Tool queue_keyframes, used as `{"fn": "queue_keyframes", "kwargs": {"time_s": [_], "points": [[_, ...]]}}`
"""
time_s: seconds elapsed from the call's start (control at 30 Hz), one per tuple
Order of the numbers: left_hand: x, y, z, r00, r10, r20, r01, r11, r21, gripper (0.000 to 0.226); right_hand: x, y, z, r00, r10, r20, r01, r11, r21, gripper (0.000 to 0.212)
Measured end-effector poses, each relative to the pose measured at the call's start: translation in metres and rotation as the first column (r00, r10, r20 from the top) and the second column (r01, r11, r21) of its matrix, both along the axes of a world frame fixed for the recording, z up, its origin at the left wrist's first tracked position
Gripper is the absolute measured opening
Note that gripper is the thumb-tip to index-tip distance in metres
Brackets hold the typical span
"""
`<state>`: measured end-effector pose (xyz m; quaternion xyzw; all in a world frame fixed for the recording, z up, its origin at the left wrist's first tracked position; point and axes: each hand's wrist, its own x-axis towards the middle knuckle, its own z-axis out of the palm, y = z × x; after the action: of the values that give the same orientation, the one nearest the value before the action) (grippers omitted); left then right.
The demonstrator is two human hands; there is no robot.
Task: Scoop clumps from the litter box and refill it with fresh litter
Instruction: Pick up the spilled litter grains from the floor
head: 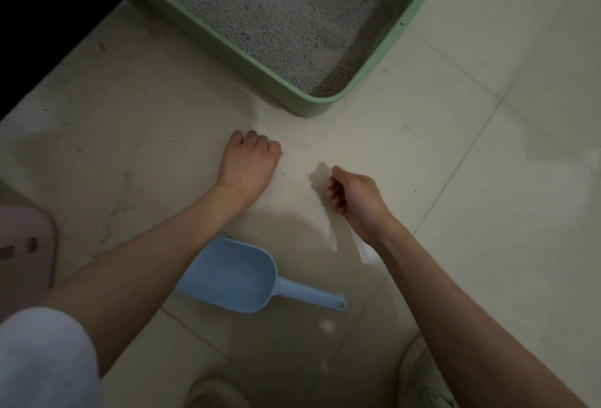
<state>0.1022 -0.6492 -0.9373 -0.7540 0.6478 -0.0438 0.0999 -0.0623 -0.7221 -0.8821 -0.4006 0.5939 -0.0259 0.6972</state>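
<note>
The pale blue plastic scoop (pixel 239 277) lies on the cream tiled floor (pixel 455 180), handle toward lower right, near the green litter box (pixel 227 50), beyond it the left hand (pixel 248 163) and right hand (pixel 353 194), both curled, seemingly holding nothing.

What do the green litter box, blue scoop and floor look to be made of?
Litter box: probably moulded plastic, matte, with rounded corners and even colour. Scoop: likely plastic too, smooth, one piece with its handle. Floor: seemingly glazed tile, shown by grout lines and soft reflections.

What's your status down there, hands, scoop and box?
Both hands off the blue scoop, fingers curled: left hand, right hand. Green litter box holds grey litter. Scoop lies on floor.
</note>
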Motion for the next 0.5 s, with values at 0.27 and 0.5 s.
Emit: {"fn": "queue_keyframes", "kwargs": {"time_s": [0.27,0.5], "points": [[-0.011,-0.003,0.008,0.977,0.196,-0.08,-0.195,0.981,0.026,0.008,-0.007,0.002,0.01,0.816,-0.539,0.208,0.39,0.779,0.491,0.036],[0.0,-0.003,0.023,0.713,0.404,-0.574,-0.44,0.894,0.083,0.028,-0.005,0.011,0.016,0.664,-0.684,0.302,0.4,0.666,0.63,0.038]]}}
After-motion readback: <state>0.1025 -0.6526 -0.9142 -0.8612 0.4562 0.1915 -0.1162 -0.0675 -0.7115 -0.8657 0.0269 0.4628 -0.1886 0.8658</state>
